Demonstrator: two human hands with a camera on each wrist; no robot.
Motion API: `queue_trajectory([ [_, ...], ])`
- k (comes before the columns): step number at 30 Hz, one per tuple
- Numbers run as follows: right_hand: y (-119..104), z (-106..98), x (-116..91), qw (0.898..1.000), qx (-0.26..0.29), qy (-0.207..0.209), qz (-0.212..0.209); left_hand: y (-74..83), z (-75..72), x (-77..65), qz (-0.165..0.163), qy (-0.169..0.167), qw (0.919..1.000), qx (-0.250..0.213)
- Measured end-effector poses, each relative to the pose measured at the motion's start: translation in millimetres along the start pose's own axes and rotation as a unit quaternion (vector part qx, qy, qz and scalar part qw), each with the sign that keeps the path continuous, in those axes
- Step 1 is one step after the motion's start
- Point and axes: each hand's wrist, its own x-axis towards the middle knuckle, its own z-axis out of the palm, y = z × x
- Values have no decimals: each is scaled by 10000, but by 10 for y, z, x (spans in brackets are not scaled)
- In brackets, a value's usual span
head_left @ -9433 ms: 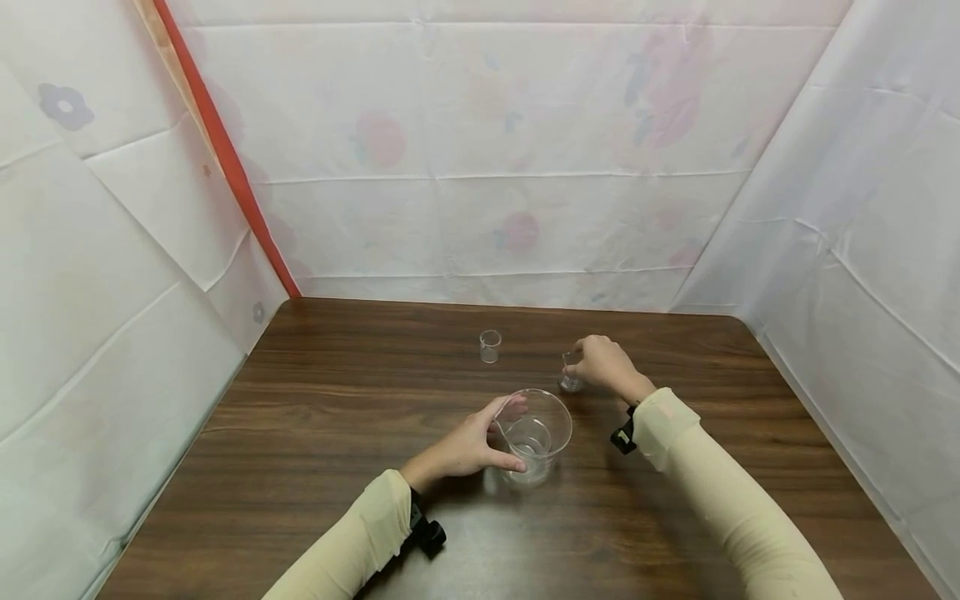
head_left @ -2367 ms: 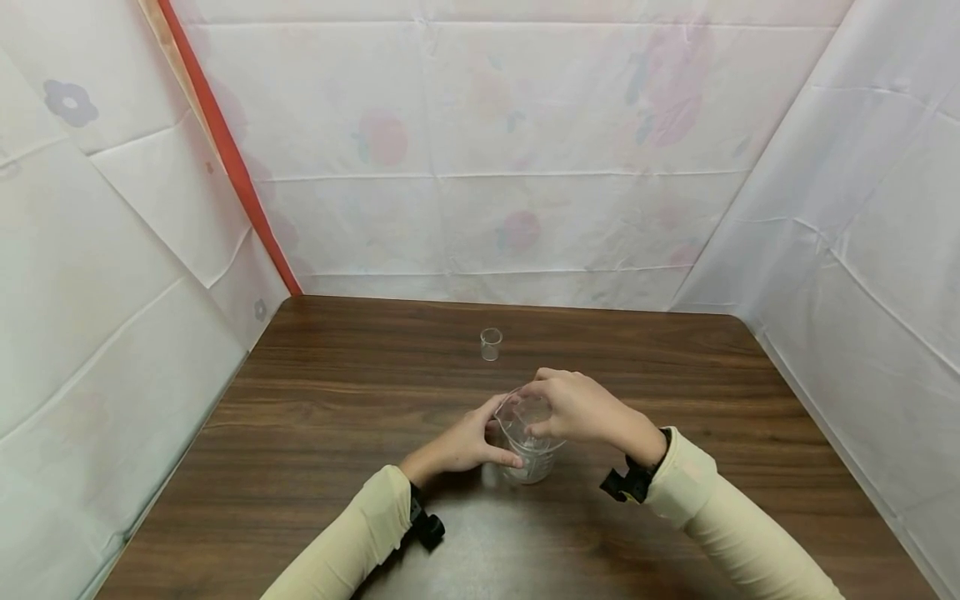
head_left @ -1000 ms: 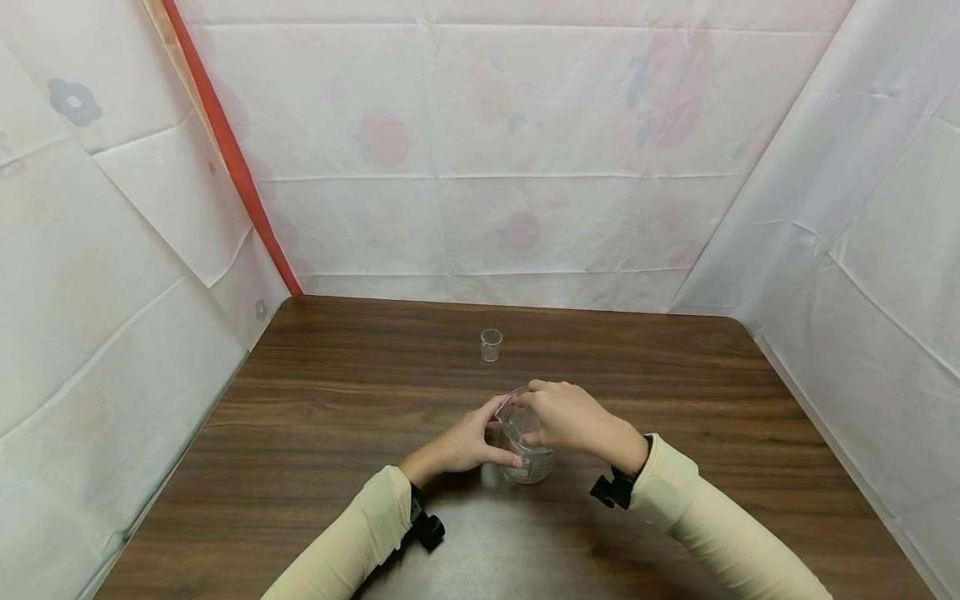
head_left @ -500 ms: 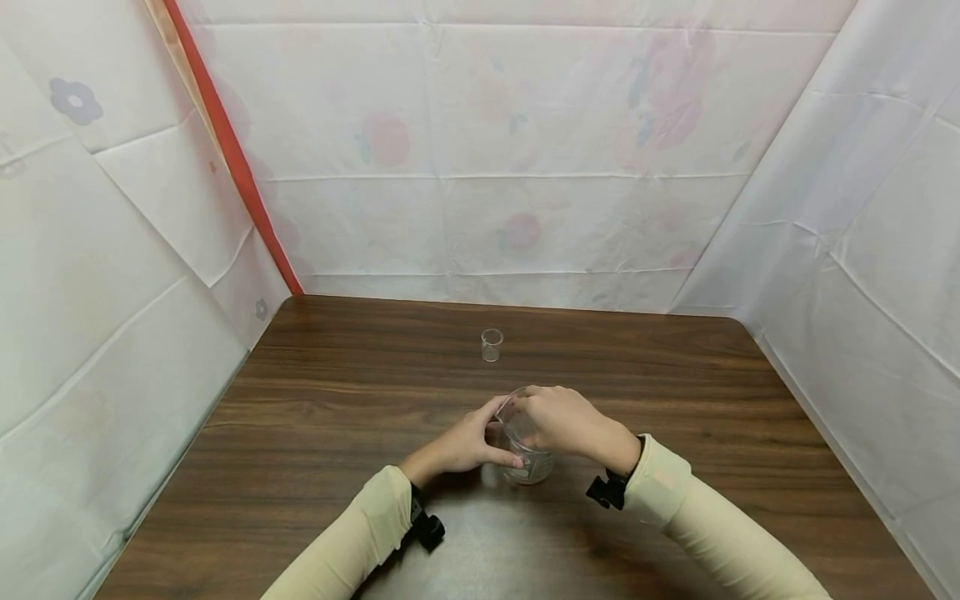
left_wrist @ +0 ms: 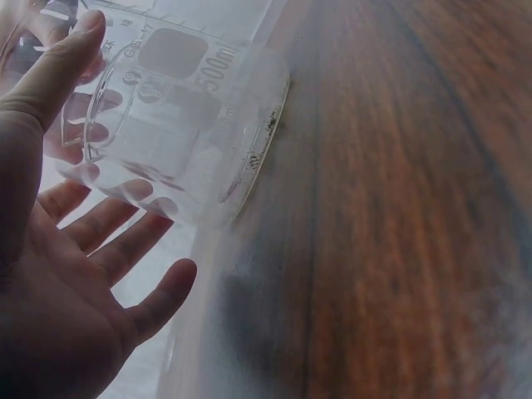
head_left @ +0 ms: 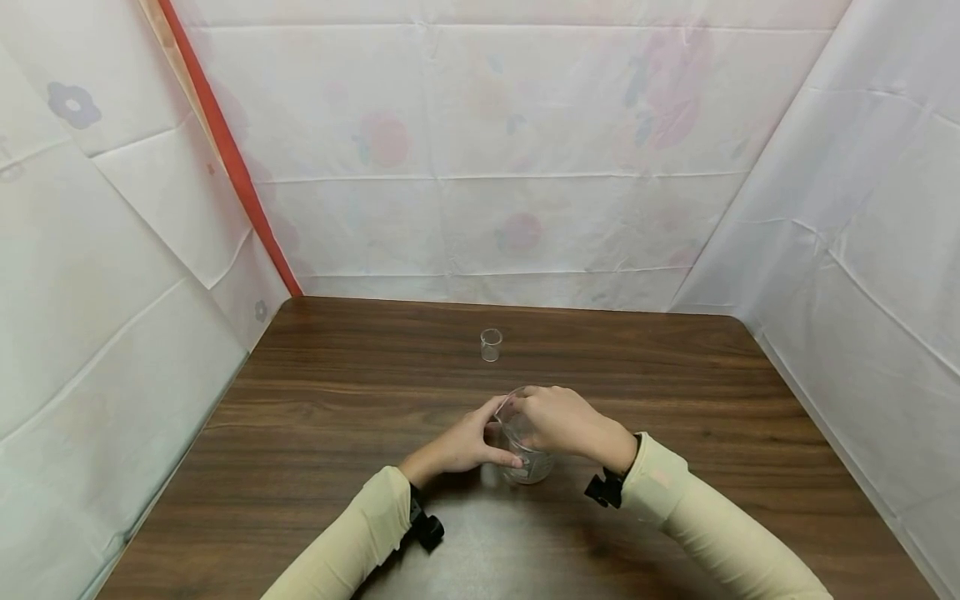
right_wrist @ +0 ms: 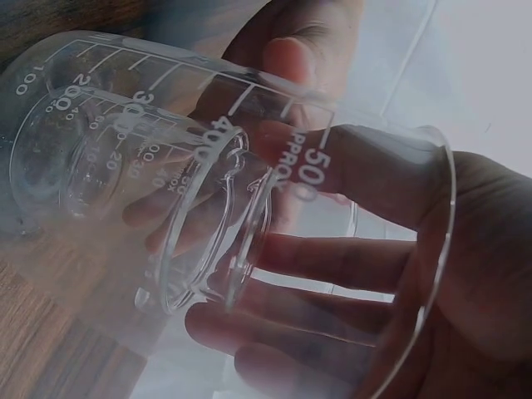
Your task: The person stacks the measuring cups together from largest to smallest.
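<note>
Nested glassware on a wood-grained counter [head_left: 337, 375]. A large beaker [head_left: 531, 468], marked 500 ml, stands upright near the middle of the surface. The left hand [head_left: 467, 446] grips it from the left, thumb on the near side and other fingers on the far side; in the left wrist view the little finger stands out from the glass. The right hand [head_left: 566, 421] reaches down through the mouth. Inside, the right wrist view shows two printed scales and two rims, one beaker within another: a middle beaker [right_wrist: 170, 241] and an inner beaker [right_wrist: 170, 199], whose rim the right thumb and fingers pinch. A lone beaker [head_left: 491, 345] stands upright behind the hands, well apart. Pale sleeves end at black wrist cameras [head_left: 427, 532]. White patterned sheets [head_left: 487, 108] enclose the counter, with a red strip [head_left: 225, 146] at the left corner.
</note>
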Motion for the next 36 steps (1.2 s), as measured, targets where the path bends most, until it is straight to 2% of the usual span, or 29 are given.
queue_trajectory([
  [10, -15, 9, 23, 9996, -39, -215, 181, -5, 4, 7, 7, 13, 10000, 58],
  [17, -19, 44, 25, 9999, -55, -99, 122, 9, 16, -8, -139, 26, 9997, 202],
  [29, -6, 46, 32, 9997, -242, 30, 69, 88, 25, 12, 127, 13, 9995, 277],
  [36, 0, 43, 34, 9998, -147, 35, 87, 116, 24, 29, 49, 56, 9994, 342],
])
